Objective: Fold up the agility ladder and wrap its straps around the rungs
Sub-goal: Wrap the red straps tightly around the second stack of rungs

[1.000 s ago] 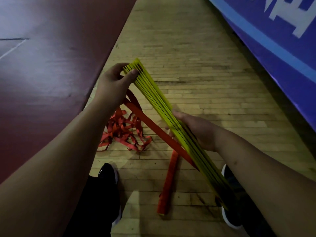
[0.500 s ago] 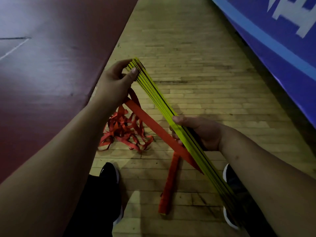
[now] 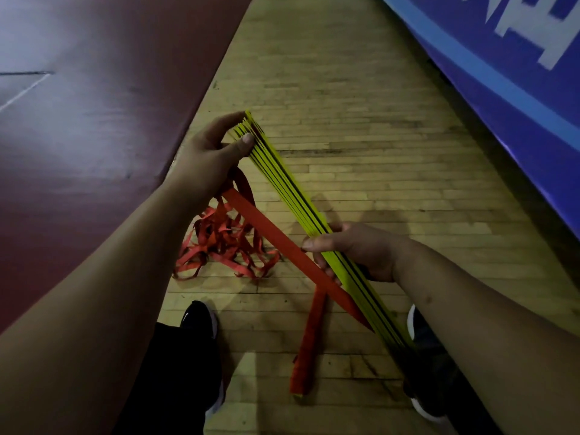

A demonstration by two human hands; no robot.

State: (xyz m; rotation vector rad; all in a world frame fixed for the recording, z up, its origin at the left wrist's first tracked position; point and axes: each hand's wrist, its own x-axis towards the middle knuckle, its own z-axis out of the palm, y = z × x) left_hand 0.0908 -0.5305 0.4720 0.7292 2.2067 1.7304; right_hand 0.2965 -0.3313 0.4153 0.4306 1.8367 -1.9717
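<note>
1. Head view: left hand (image 3: 207, 161) pinches the far end of the yellow rungs (image 3: 282, 183), thumb on top, probably to square the fanned tips. Right hand (image 3: 354, 249) is clenched round the stack at mid-length, pressing it flat.
2. Red straps (image 3: 226, 243) hang below the left fingers, tangled on the floor (image 3: 376, 152). A wide red band (image 3: 276, 238) passes just beside the right fingers.
3. Versus 1.0 s earlier: right hand sits slightly nearer the body; left grip unchanged.
</note>
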